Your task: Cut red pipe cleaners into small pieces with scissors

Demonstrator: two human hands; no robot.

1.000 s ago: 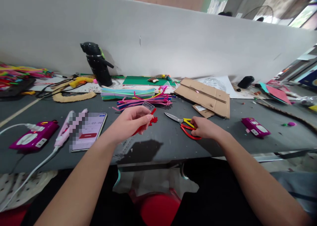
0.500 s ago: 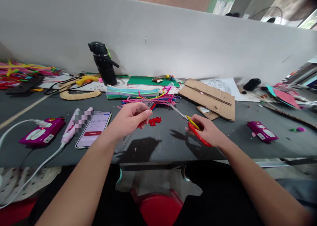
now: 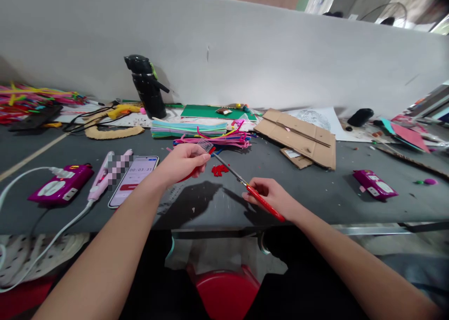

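Observation:
My left hand (image 3: 187, 162) is closed in a pinch on a thin red strip (image 3: 212, 150), probably a fuzzy stem. A clear plastic piece with dark grid-like markings (image 3: 205, 145), resembling a ruler, is held along with it and sticks out past the fingers. My right hand (image 3: 266, 196) grips red-handled scissors (image 3: 261, 199). Their blades point up and left, with the tips close to my left fingertips; whether they touch the strip I cannot tell. Just below the blades, a small heap of short red pieces (image 3: 220, 170) lies on the dark table.
Behind my hands lie bundled coloured stems (image 3: 224, 141) and pastel strips (image 3: 189, 129). A black bottle (image 3: 147, 90) stands at the back. Cardboard (image 3: 298, 140) lies right of centre. To the left are a phone (image 3: 131, 182), a pink corded tool (image 3: 98, 179) and a purple power strip (image 3: 63, 185).
My right hand has brought the scissors left and turned them, so the blade tips are now near my left fingers. The left hand has shifted only slightly.

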